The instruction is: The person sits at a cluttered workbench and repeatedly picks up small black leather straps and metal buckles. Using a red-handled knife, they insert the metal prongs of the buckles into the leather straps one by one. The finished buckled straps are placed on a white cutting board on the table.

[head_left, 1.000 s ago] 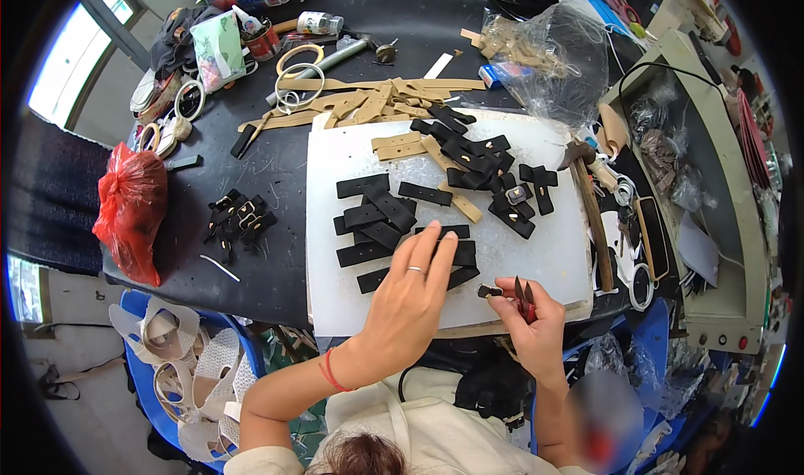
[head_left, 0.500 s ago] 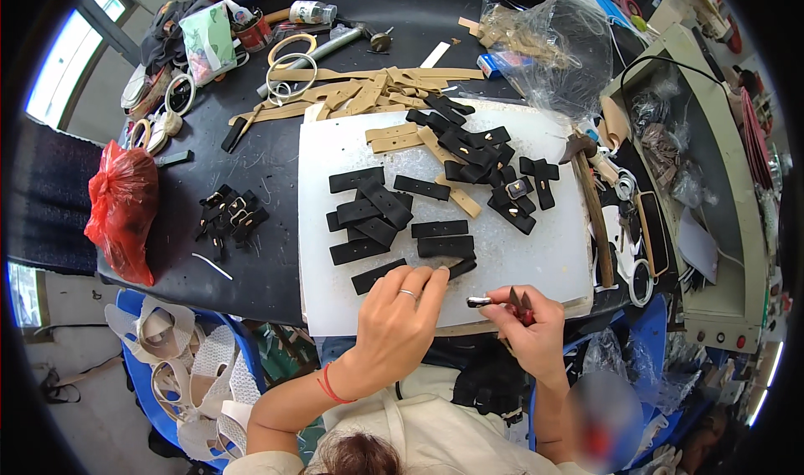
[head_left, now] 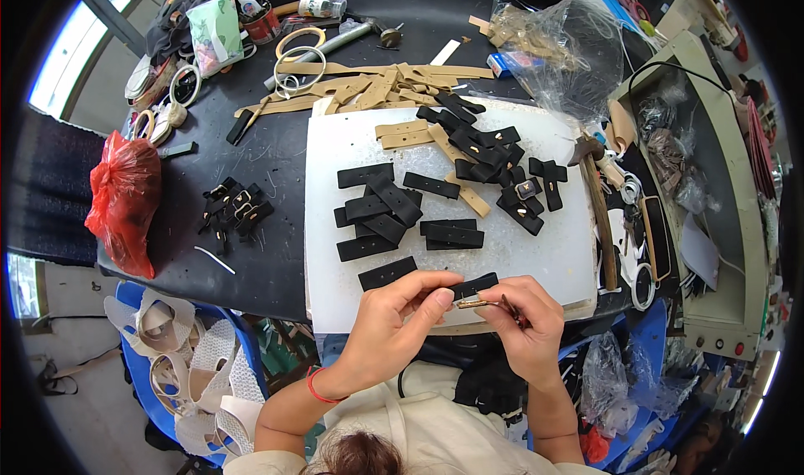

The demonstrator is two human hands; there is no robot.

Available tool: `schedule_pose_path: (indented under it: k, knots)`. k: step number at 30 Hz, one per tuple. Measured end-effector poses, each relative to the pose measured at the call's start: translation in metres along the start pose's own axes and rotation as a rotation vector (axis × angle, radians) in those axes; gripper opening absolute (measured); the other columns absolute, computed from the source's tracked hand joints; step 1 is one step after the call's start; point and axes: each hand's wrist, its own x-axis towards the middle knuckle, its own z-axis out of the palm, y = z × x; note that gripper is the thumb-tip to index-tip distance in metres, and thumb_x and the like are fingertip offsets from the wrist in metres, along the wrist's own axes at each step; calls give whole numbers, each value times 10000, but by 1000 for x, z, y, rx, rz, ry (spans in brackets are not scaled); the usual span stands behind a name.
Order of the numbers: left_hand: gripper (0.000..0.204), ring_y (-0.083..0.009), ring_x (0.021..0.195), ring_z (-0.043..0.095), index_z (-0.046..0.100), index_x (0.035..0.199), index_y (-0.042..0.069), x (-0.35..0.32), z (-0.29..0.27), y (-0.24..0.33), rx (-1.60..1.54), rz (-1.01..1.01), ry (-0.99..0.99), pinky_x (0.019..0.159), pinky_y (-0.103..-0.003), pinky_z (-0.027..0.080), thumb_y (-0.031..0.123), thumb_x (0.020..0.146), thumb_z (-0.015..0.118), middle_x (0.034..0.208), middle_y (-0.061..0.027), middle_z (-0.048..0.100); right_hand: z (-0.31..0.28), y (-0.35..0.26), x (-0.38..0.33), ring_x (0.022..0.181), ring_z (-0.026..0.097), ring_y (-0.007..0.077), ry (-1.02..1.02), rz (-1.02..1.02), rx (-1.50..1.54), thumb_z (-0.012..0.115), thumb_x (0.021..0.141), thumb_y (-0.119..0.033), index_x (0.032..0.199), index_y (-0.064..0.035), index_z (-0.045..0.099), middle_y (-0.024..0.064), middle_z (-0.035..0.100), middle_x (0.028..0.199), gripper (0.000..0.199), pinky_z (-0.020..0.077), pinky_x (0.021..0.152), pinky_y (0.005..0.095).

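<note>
My left hand pinches a short black strap between thumb and fingers at the front of the white board. My right hand meets it from the other side, its fingers closed on a small gold metal buckle held against the strap. Tucked in the same hand is a small red-handled cutting tool, mostly hidden by the fingers. Just beyond lie loose black straps with punched holes, and a pile of black straps with gold fittings.
Tan straps lie along the board's far edge. Buckled black straps and a red plastic bag sit on the left. A hammer lies along the board's right edge. A blue bin holds pale shoe uppers.
My left hand has picked up a black strap from the board and brought it toward me. My right hand has brought the buckle up to it.
</note>
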Motion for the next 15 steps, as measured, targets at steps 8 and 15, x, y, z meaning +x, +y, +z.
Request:
schedule_pose_path:
  k: [8, 15]
  knots:
    - [234, -89, 862, 566, 606, 1111, -34, 0, -6, 3, 136, 78, -55, 752, -234, 482, 45, 895, 569, 998, -78, 620, 0, -4, 4, 612, 501, 72, -35, 115, -15, 710, 751, 11, 916, -16, 675, 36, 583, 802, 171, 407, 531, 208]
    - [280, -115, 806, 614, 614, 1092, -21, 4, -6, -10, 64, 136, -60, 742, -243, 499, 71, 832, 662, 941, -98, 652, 0, -5, 6, 588, 443, 37, -57, 300, 109, 717, 754, -5, 947, 10, 636, 29, 554, 805, 210, 376, 521, 193]
